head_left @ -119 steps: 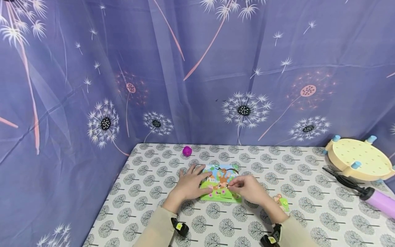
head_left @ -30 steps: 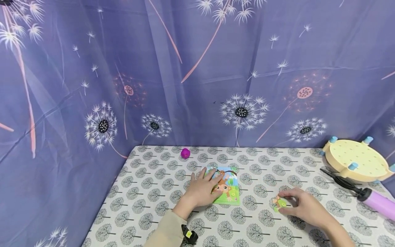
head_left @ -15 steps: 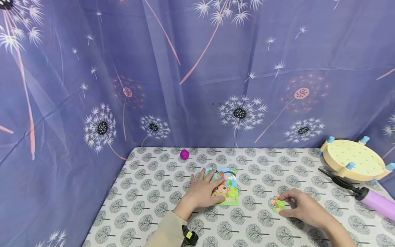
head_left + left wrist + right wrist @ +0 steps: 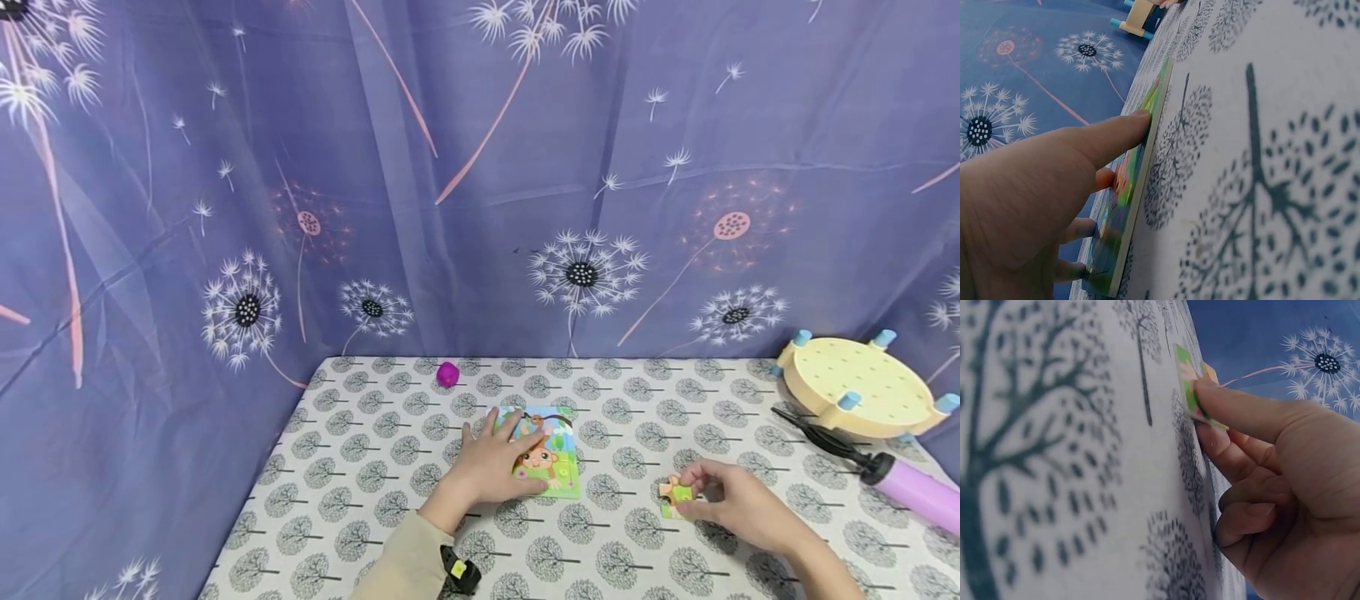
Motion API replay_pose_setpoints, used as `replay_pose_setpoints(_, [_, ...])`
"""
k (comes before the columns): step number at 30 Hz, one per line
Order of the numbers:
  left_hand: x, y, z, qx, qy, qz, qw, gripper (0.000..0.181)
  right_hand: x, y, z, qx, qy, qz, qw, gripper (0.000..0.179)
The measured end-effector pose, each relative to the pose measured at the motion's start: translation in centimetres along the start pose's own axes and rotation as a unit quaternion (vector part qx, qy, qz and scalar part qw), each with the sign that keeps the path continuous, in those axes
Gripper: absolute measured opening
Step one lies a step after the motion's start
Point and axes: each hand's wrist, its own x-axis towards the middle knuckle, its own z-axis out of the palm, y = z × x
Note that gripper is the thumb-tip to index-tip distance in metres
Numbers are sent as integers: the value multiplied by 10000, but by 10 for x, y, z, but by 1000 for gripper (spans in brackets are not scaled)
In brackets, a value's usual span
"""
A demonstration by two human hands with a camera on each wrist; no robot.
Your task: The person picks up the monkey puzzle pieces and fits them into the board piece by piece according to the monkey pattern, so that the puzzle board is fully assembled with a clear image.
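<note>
A jigsaw puzzle (image 4: 558, 467) in a flat tray, with a cartoon monkey on green grass, lies mid-table in the head view. My left hand (image 4: 491, 467) rests across its left part with fingers spread; in the left wrist view the thumb (image 4: 1119, 134) touches the puzzle's near edge. Farther right, my right hand (image 4: 738, 504) pinches a small green and orange puzzle piece (image 4: 679, 492) between thumb and fingers. In the right wrist view a green piece (image 4: 1183, 365) shows beside the thumb, and an orange bit peeks out behind; a second piece seems to lie underneath.
A purple ball-like object (image 4: 447, 374) sits near the back edge. At the right are a yellow stool-like thing (image 4: 858, 383) with blue legs turned up and a lilac pump (image 4: 915, 492) with a black hose. A purple dandelion curtain (image 4: 480, 208) hangs behind the table.
My right hand has left the puzzle and gone right to the loose piece, where thumb and fingers have now closed on it. My left hand has slid a little right over the puzzle.
</note>
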Motion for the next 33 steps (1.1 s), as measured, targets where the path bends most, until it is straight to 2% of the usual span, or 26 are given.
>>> replay_pose_setpoints(5, [1, 0, -1, -20, 62, -13, 10000, 79, 4, 1, 2, 407, -59, -68, 9991, 20])
replay_pose_setpoints(12, [0, 0, -3, -25, 62, -14, 10000, 79, 12, -6, 10, 621, -5, -313, 9976, 17])
replay_pose_setpoints(15, [0, 1, -3, -39, 89, 14, 10000, 79, 17, -10, 15, 712, -34, -303, 9970, 17])
replay_pose_setpoints(24, [0, 0, -1, -5, 109, 22, 9999, 79, 34, -29, 30, 810, 48, -214, 9965, 19])
replay_pose_setpoints(33, [0, 0, 0, -9, 122, 38, 9999, 79, 54, -52, 51, 591, 390, -264, 9971, 13])
